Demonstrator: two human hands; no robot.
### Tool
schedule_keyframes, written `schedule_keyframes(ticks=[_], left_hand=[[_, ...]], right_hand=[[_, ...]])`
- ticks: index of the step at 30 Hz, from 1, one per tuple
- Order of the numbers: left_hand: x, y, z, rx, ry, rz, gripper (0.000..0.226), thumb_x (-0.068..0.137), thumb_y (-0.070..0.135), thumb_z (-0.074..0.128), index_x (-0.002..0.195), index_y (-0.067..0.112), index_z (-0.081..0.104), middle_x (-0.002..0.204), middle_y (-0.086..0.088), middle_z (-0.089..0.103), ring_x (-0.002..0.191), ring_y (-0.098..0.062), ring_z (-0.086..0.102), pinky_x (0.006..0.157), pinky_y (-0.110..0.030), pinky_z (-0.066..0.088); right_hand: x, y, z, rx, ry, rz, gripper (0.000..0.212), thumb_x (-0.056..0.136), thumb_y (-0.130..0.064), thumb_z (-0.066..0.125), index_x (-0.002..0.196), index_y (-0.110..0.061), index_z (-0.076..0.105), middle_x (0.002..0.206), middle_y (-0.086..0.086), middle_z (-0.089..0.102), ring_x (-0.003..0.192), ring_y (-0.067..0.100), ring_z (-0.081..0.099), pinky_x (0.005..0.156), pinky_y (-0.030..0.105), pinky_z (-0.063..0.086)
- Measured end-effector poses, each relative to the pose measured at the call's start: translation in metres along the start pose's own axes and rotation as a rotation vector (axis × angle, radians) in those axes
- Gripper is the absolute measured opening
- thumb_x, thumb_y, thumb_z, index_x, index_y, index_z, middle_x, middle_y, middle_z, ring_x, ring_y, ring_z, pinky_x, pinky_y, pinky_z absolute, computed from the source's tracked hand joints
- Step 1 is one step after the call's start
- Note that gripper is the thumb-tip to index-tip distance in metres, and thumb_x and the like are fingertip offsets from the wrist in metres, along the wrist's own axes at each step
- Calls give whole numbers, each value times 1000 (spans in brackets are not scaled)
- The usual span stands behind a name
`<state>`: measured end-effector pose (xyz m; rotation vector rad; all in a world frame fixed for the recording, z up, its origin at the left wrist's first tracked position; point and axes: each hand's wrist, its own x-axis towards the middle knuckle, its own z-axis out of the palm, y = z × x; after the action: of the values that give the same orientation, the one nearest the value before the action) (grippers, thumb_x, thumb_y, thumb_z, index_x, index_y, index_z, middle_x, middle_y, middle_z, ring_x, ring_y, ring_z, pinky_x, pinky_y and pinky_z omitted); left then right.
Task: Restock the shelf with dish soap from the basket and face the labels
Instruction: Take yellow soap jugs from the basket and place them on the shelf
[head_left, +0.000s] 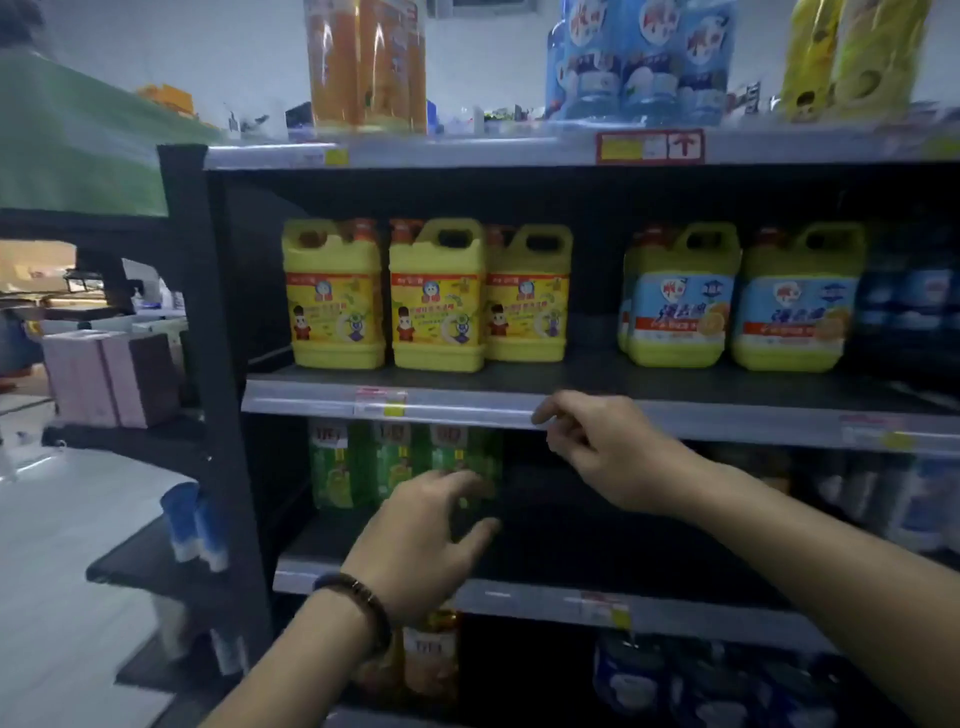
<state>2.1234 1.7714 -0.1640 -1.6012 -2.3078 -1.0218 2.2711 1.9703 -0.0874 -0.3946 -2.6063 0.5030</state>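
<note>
Three green dish soap bottles (400, 462) stand in a row at the left of the lower shelf (519, 595), labels facing me. My left hand (431, 540) hovers in front of the rightmost green bottle, fingers spread, holding nothing. My right hand (602, 441) is raised by the edge of the middle shelf (467, 408), fingers loosely curled and empty. Three yellow soap jugs (436, 296) and two yellow-green jugs with blue labels (737, 301) stand on the middle shelf. No basket is in view.
The lower shelf is dark and bare to the right of the green bottles. Orange bottles (363, 62) and blue bottles (644, 57) stand on the top shelf. Blue containers (691, 686) fill the bottom shelf. A side rack at left holds boxes (109, 379) and tubes (195, 525).
</note>
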Motion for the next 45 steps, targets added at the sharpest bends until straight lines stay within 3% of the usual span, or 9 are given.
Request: schedule_keyframes(ticks=[10,15,17,20,24,28,31,36,45], left_hand=[[-169,0,186,-209,-399,-229,24,94,36,71,118,36,74,113,26,71,108,8,64,89,-4,46],[-207,-4,255,-230,-557,-358,21,95,30,66,114,30,74,113,14,75,105,-3,68,94,-24,56],[-225,-8,280,-212,-613,-414,31,97,36,62,128,34,67,132,10,67,121,-9,63,106,-27,49],[-257,-22,314,-201,-743,-480,56,99,33,63,152,31,45,153,4,48,141,-17,47,119,-32,37],[-269,-26,326,-177,-822,-432,47,98,27,63,144,29,57,147,-1,58,138,-23,54,116,-37,44],[-265,-29,330,-194,-825,-417,40,101,27,61,141,32,57,142,5,59,133,-17,56,109,-29,45],[-266,-33,329,-199,-843,-412,41,102,30,62,142,34,54,144,6,57,135,-18,55,106,-25,43],[-251,-50,325,67,-520,-528,60,89,43,74,142,29,49,150,-6,44,141,-35,42,109,-52,49],[-252,-102,361,112,-811,-615,63,93,50,67,145,22,45,151,-8,50,141,-37,44,108,-57,48]], right_hand=[[-218,114,99,147,-199,361,20,102,-22,72,119,-33,69,104,-17,72,98,-3,67,79,7,49],[-311,175,181,244,-175,646,19,94,-25,79,112,-28,74,106,-9,76,103,10,71,89,22,53],[-345,191,221,293,-180,773,23,89,-36,81,110,-32,75,109,-10,77,104,13,72,90,29,55],[-391,211,276,387,-171,985,13,94,-24,79,102,-30,71,105,-3,76,103,26,74,93,39,60],[-417,215,321,422,-181,1150,16,93,-20,80,99,-24,66,105,6,75,102,34,74,87,43,61],[-401,210,342,427,-309,1154,23,85,-40,76,102,-32,63,127,6,67,116,28,66,97,35,55],[-378,196,349,536,-241,1135,20,86,-42,79,98,-31,67,114,0,68,109,25,67,95,41,59],[-383,175,378,565,-376,1059,16,100,-30,74,111,-28,62,105,-1,67,98,20,67,91,42,58],[-394,175,378,531,-500,1033,25,100,-43,69,115,-25,60,109,2,67,99,26,69,82,39,56]])
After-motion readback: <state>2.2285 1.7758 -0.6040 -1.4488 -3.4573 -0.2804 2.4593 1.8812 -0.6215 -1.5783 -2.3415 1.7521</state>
